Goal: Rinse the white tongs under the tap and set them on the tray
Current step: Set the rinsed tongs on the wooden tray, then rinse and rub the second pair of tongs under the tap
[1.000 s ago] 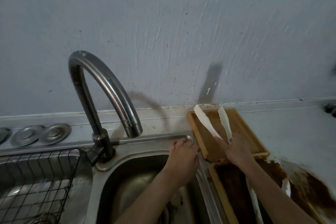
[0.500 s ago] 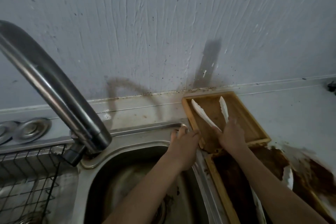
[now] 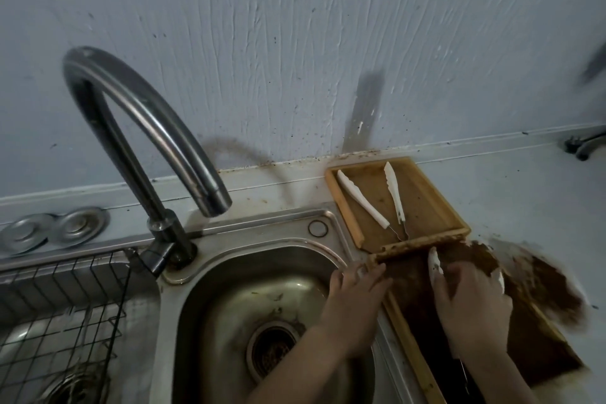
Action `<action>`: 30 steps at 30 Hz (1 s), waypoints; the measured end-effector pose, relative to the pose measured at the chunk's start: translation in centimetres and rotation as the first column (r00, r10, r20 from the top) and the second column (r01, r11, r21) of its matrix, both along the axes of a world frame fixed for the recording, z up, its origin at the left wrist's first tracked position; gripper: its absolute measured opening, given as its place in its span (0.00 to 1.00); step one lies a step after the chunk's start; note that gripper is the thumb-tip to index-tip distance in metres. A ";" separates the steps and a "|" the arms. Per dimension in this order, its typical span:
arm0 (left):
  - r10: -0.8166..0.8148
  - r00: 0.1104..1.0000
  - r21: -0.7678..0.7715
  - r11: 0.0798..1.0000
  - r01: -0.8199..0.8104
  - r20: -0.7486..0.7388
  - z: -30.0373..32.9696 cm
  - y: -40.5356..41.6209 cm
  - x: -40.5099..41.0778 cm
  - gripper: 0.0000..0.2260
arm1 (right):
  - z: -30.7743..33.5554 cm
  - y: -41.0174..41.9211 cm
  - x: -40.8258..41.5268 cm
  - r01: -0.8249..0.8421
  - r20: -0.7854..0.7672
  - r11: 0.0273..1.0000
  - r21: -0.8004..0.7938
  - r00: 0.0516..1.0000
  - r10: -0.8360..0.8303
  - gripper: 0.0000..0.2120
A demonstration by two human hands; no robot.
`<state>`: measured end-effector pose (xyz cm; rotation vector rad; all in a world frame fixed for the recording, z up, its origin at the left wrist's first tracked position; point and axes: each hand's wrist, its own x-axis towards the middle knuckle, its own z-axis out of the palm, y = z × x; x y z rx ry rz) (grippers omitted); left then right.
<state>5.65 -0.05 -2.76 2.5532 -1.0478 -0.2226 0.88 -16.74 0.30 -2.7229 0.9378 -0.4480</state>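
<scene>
The white tongs (image 3: 377, 203) lie spread open on the clean wooden tray (image 3: 426, 193) against the wall, right of the sink, with no hand on them. My right hand (image 3: 472, 302) is nearer, over a second, dirty tray (image 3: 406, 334). It covers another white utensil (image 3: 434, 264) whose ends stick out on both sides of the hand; the grip is hidden and blurred. My left hand (image 3: 355, 292) rests with its fingers apart on the sink rim at the dirty tray's corner. The tap (image 3: 147, 128) arches over the sink (image 3: 229, 272); no water runs.
Brown grime (image 3: 551, 285) is smeared over the counter right of the dirty tray. A wire rack (image 3: 59, 321) sits in the left basin. Two metal caps (image 3: 52, 229) lie behind it. A drain strainer (image 3: 272, 348) is in the sink bottom.
My right hand has let go of the white tongs, which now lie on the back tray, and has drawn back onto the dirty tray. My left hand slid right to that tray's corner.
</scene>
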 end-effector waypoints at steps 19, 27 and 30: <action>0.209 0.976 -0.093 0.973 -0.213 -0.055 3.3 5.1 -1.2 0.26 | 3.2 2.1 -1.1 -0.248 0.224 0.938 0.243 0.955 0.194 0.05; 0.474 0.879 -0.546 0.722 -0.426 -0.059 6.4 11.0 0.3 0.22 | 7.7 9.4 3.0 -0.423 0.291 0.526 0.738 0.903 0.316 0.12; 0.571 0.815 -0.646 0.584 -0.491 -0.103 7.4 14.3 0.5 0.20 | 5.8 12.2 4.0 -0.316 0.281 0.096 0.944 0.921 0.269 0.12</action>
